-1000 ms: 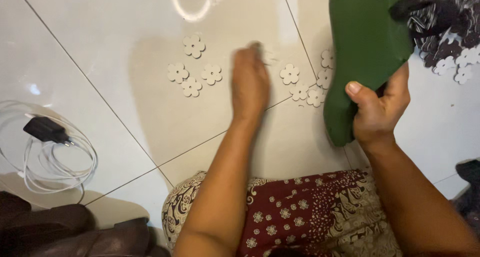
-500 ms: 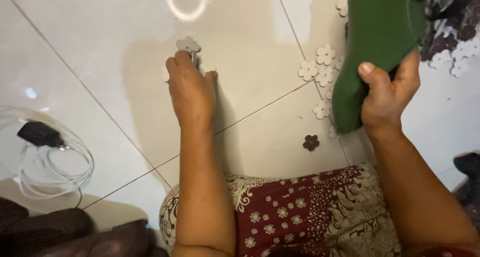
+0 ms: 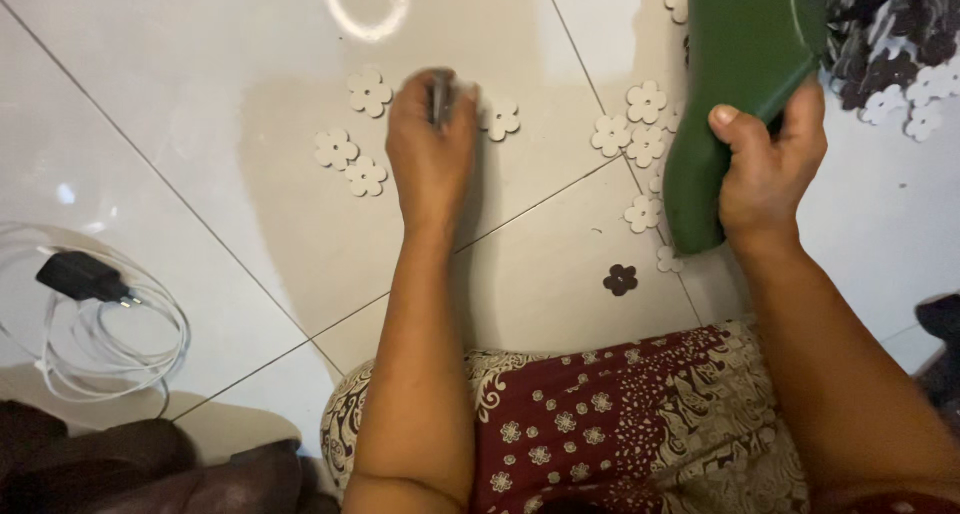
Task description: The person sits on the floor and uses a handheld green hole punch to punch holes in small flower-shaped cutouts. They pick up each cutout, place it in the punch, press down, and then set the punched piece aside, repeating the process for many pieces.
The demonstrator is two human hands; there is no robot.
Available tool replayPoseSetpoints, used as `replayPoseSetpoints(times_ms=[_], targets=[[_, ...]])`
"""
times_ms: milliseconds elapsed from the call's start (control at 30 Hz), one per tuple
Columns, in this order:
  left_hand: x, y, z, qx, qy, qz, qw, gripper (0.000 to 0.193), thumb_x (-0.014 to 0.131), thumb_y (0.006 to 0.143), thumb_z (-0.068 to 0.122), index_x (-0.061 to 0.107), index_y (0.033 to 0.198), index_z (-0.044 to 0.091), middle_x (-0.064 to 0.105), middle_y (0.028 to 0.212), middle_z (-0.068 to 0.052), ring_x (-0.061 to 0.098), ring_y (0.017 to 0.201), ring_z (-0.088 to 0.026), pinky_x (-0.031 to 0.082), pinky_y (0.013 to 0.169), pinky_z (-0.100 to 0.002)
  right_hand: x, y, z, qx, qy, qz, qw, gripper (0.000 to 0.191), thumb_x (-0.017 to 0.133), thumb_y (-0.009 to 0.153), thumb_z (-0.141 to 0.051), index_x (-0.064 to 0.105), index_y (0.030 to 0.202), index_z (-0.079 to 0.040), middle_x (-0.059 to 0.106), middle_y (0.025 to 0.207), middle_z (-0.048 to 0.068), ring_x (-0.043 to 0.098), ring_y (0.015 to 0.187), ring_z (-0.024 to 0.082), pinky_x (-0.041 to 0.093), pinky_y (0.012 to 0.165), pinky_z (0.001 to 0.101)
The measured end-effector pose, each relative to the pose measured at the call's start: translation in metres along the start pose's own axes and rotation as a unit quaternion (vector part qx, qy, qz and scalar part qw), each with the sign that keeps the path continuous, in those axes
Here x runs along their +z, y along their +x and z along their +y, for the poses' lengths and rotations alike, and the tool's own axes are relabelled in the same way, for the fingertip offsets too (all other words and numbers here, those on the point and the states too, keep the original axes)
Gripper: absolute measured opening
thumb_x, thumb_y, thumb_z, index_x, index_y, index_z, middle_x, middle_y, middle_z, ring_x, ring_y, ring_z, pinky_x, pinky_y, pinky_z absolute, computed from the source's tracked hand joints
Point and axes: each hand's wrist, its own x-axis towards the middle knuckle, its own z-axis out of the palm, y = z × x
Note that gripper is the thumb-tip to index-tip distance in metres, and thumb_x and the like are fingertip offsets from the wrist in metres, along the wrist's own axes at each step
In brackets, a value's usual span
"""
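My right hand (image 3: 765, 169) grips the lower end of a green sandal sole (image 3: 738, 94), held upright over the tiled floor. My left hand (image 3: 430, 149) rests on the tile with its fingers closed around a thin flat piece, probably one of the flower cutouts seen edge-on. Pale flower-shaped cutouts (image 3: 370, 92) lie scattered on the floor on both sides of that hand, more of them (image 3: 645, 104) beside the sole. A single dark flower cutout (image 3: 621, 279) lies near my knee.
A black charger plug (image 3: 80, 277) with coiled white cable lies at the left. A heap of dark and pale flower pieces (image 3: 890, 54) sits at the top right. Patterned red cloth (image 3: 620, 424) covers my lap. Dark fabric lies at the bottom left.
My left hand has moved from the flowers near the sole to the left group and picked up a piece. The sole stays in my right hand.
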Motion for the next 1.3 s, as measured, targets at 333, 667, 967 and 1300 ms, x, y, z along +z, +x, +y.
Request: replayPoseSetpoints(times_ms=[333, 667, 967, 1300], targets=[[0.015, 0.004, -0.016, -0.078, -0.450, -0.056, 0.888, 0.036, 0.046, 0.105, 0.002, 0.036, 0.138, 0.012, 0.058, 0.132, -0.008, 0.057, 0.131, -0.020, 0.052, 0.101, -0.035, 0.027, -0.011, -0.007, -0.013, -0.151, -0.074, 0.986, 0.052, 0.070, 0.093, -0.014, 0.057, 0.141, 0.001, 0.052, 0.120, 0.009, 0.053, 0.114, 0.022, 0.047, 0.106, 0.0355], [0.047, 0.005, -0.051, -0.011, -0.505, -0.035, 0.862, 0.027, 0.052, 0.108, -0.001, 0.038, 0.130, 0.007, 0.061, 0.122, -0.014, 0.064, 0.121, -0.026, 0.054, 0.111, -0.042, 0.041, -0.015, 0.000, -0.022, -0.194, -0.129, 0.972, 0.075, 0.074, 0.091, -0.020, 0.045, 0.158, -0.001, 0.050, 0.138, 0.016, 0.055, 0.126, 0.028, 0.049, 0.111, 0.0410], [0.050, 0.004, -0.051, -0.029, -0.500, -0.048, 0.864, 0.029, 0.052, 0.107, 0.000, 0.039, 0.131, 0.009, 0.061, 0.122, -0.013, 0.066, 0.112, -0.023, 0.057, 0.103, -0.039, 0.041, -0.019, 0.012, -0.050, -0.246, -0.144, 0.957, 0.085, 0.077, 0.094, -0.026, 0.035, 0.163, 0.000, 0.044, 0.146, 0.019, 0.054, 0.130, 0.032, 0.050, 0.109, 0.0420], [0.051, 0.002, -0.050, -0.029, -0.493, -0.041, 0.868, 0.027, 0.051, 0.108, 0.001, 0.040, 0.132, 0.009, 0.060, 0.123, -0.011, 0.065, 0.112, -0.020, 0.056, 0.104, -0.039, 0.042, -0.021, 0.015, -0.042, -0.264, -0.149, 0.952, 0.089, 0.076, 0.093, -0.030, 0.031, 0.166, -0.003, 0.042, 0.145, 0.019, 0.054, 0.130, 0.031, 0.050, 0.108, 0.0425]])
